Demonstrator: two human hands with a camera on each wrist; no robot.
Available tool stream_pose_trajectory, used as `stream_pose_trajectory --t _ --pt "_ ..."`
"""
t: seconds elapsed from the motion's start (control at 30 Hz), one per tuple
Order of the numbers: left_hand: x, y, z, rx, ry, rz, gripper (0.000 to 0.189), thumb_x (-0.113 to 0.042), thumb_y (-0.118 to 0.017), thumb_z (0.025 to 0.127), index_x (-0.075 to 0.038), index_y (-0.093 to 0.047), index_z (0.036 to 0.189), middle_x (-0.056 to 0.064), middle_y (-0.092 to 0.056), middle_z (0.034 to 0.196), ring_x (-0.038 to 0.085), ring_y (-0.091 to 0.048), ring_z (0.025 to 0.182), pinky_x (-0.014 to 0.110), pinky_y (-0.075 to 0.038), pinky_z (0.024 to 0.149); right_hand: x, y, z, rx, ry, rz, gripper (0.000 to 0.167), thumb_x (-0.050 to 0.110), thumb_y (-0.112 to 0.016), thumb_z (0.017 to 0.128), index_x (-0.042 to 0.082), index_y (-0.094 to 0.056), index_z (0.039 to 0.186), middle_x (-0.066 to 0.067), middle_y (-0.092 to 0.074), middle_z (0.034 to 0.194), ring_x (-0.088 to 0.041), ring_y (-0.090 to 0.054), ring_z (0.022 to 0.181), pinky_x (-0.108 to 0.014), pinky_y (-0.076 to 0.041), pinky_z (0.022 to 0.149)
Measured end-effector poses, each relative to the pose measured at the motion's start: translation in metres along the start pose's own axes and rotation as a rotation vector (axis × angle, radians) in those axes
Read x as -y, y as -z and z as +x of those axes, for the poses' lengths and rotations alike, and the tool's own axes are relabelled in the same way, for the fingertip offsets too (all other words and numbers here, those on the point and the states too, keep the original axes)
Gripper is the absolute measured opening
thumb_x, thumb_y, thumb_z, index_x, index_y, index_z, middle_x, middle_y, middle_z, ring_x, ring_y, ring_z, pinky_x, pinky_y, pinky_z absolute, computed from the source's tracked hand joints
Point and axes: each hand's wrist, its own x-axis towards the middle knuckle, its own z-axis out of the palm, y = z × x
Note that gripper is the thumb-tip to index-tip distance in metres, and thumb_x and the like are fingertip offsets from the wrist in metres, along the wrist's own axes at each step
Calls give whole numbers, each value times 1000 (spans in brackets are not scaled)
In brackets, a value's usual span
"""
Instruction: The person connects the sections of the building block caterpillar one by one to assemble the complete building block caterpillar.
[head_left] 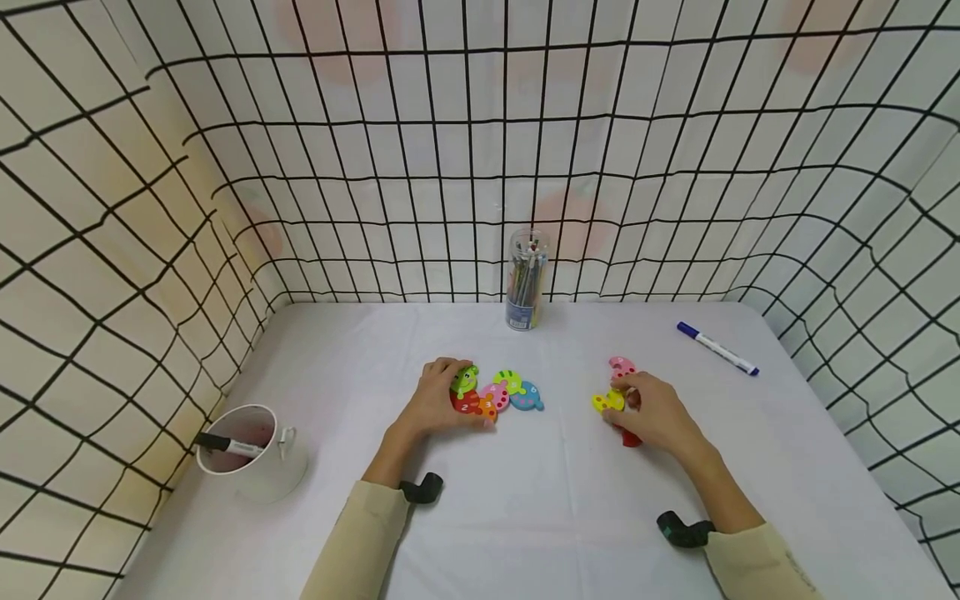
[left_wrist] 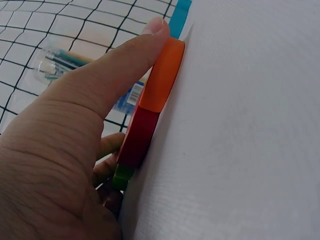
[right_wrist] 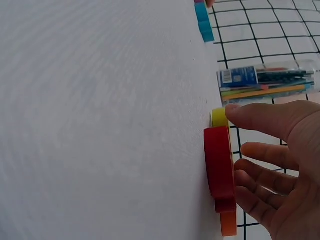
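My left hand [head_left: 435, 400] holds a row of joined caterpillar puzzle pieces on the white table, thumb along the orange piece [left_wrist: 164, 75] and fingers around the green smiling head [head_left: 465, 381]. Between these lies the red piece [left_wrist: 137, 137] marked 2. A pink piece [head_left: 495, 395], a light green piece [head_left: 508, 381] and a blue piece [head_left: 527, 397] continue the row rightward. My right hand [head_left: 660, 411] pinches a yellow puzzle piece [head_left: 608, 401] between thumb and index finger. Close around it lie a pink spotted piece [head_left: 621, 366], a red piece [right_wrist: 219, 162] and an orange piece [right_wrist: 229, 224], partly hidden by the hand.
A clear jar of pencils [head_left: 526, 283] stands at the table's back edge. A blue-capped marker [head_left: 717, 348] lies at the back right. On the left is a white bucket [head_left: 281, 467] holding a black-capped marker [head_left: 228, 445]. Black wire grid [head_left: 465, 125] encloses the back and sides.
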Motion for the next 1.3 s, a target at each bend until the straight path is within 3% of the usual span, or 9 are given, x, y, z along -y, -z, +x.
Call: stream_pose_trajectory --t 0.2,0.47,1.0,1.3 --pt "0 1 0 0 0 -15 105 -62 -92 62 -20 -52 149 8 -49 145 29 -39 133 52 -46 109 1 -4 -1 12 44 -5 46 22 -83 87 4 -67 126 -10 -63 102 -25 -54 93 -33 -51 78" --pt "0 1 -2 37 7 -1 113 -65 -91 59 -23 -46 154 7 -44 152 30 -36 140 54 -46 111 1 -8 1 7 81 -8 51 20 -86 84 3 -66 127 -10 -62 107 -24 -55 95 -38 -55 84" --pt "-1 -1 -2 28 30 7 116 -69 -89 59 -24 -44 156 6 -43 154 30 -34 142 56 -45 112 10 -18 7 19 31 -7 53 30 -86 84 8 -66 128 -8 -61 104 -24 -53 97 -37 -51 83" --pt "-2 2 -2 33 3 5 117 -68 -91 59 -21 -44 155 6 -44 152 28 -36 140 53 -43 113 10 -18 6 13 101 26 42 23 -86 82 9 -69 118 -7 -66 108 -23 -58 96 -40 -52 86"
